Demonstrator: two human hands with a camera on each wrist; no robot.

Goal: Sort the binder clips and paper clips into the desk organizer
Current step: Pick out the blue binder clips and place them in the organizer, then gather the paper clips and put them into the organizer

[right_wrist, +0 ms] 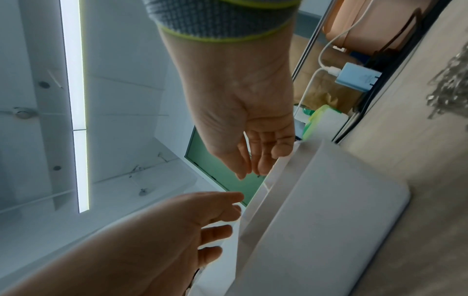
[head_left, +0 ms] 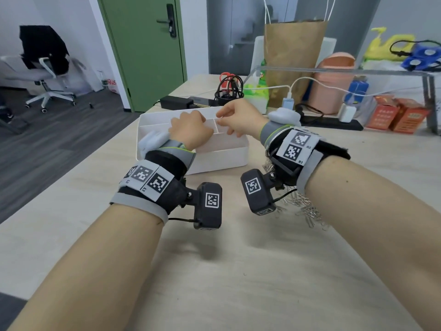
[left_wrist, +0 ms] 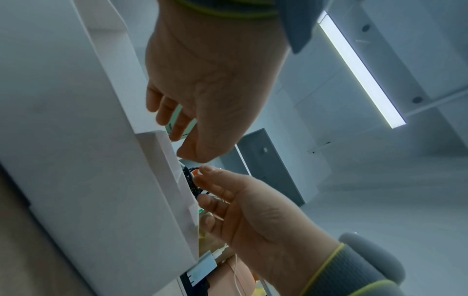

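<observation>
**Both hands over the white organizer, paper clips piled under right forearm**

Left hand (head_left: 191, 130) sits above the middle of the white desk organizer (head_left: 222, 158), knuckles up, fingers loosely bent down toward the compartments. Left wrist view shows its fingers (left_wrist: 174, 120) relaxed and apart near the organizer's rim, nothing visibly held. Grip: slack, empty as far as visible.

Right hand (head_left: 241, 120) hovers just beside the left one, over the organizer's right-hand compartments. Thumb and forefinger are drawn toward each other at the tip in the head view; the wrist views show the other fingers (right_wrist: 220, 232) spread and fairly straight. Anything tiny between thumb and forefinger is too small to tell. Grip: narrow at the thumb side, no object made out.

Organizer stands on the light wood counter (head_left: 262, 271), far of both wrists, with thin dividers inside. Contents of the compartments are hidden by the hands.

Paper clips (head_left: 307, 209): a silvery heap on the counter, near side right of the organizer, partly under the right forearm and wrist camera; also seen at the edge of the right wrist view (right_wrist: 448, 88). Binder clips can't be made out.

Back of the counter: brown paper bag (head_left: 294, 58), pink bin (head_left: 334, 84), black mesh cup (head_left: 229, 94) with cables, blue charger (head_left: 288, 102).
</observation>
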